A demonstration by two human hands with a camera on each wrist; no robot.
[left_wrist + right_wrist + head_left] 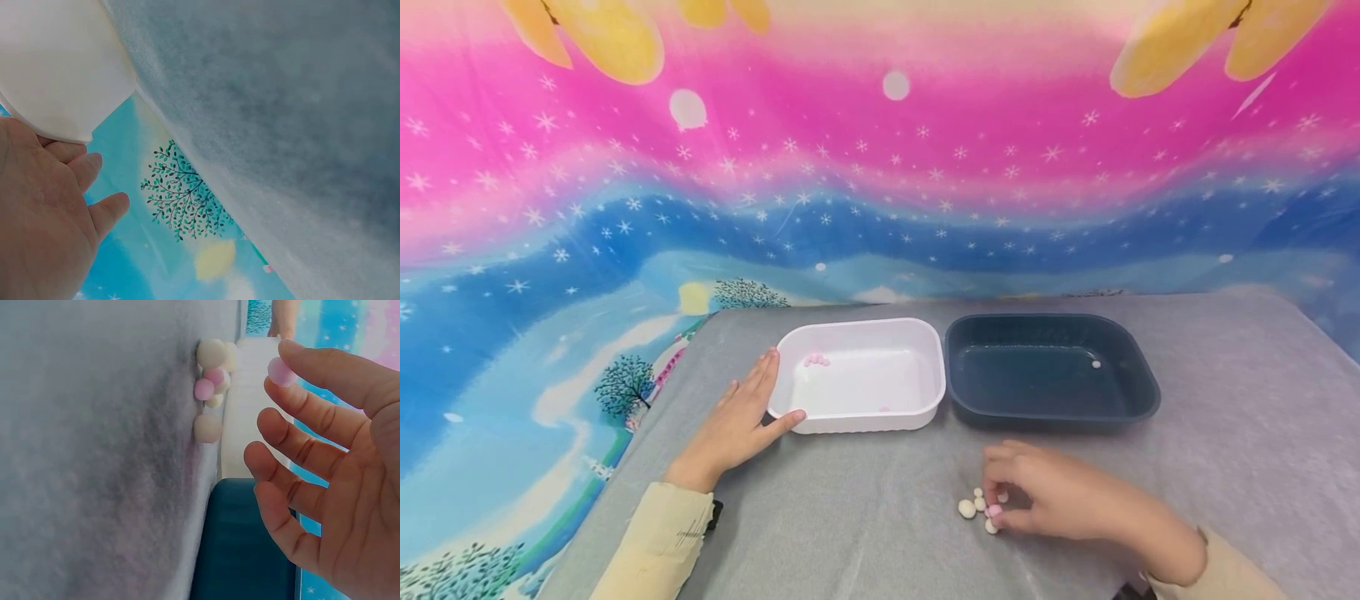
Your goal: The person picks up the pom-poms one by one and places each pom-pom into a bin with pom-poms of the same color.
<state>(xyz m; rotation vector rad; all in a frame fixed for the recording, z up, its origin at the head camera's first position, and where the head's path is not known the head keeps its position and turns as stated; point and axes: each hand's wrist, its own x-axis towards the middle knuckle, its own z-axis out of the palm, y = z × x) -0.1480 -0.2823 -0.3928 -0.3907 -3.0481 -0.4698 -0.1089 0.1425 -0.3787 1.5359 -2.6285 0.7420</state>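
My right hand [1060,496] pinches a small pink ball [282,372] between thumb and index finger, with the other fingers loosely bent. Just beneath it on the cloth lies a little cluster of cream balls [967,508], and the right wrist view also shows pink balls [204,389] among them. My left hand [737,425] rests against the left end of a white basin [857,422], fingers extended along its side and thumb at the front rim. A few pink balls [817,361] lie inside that basin, mostly toward its back left.
Right beside the white basin stands a dark blue-green basin [1052,419] with one small pale ball [1096,364] in it. Grey cloth [820,517] covers the table. Behind the table hangs a colourful printed backdrop [925,200].
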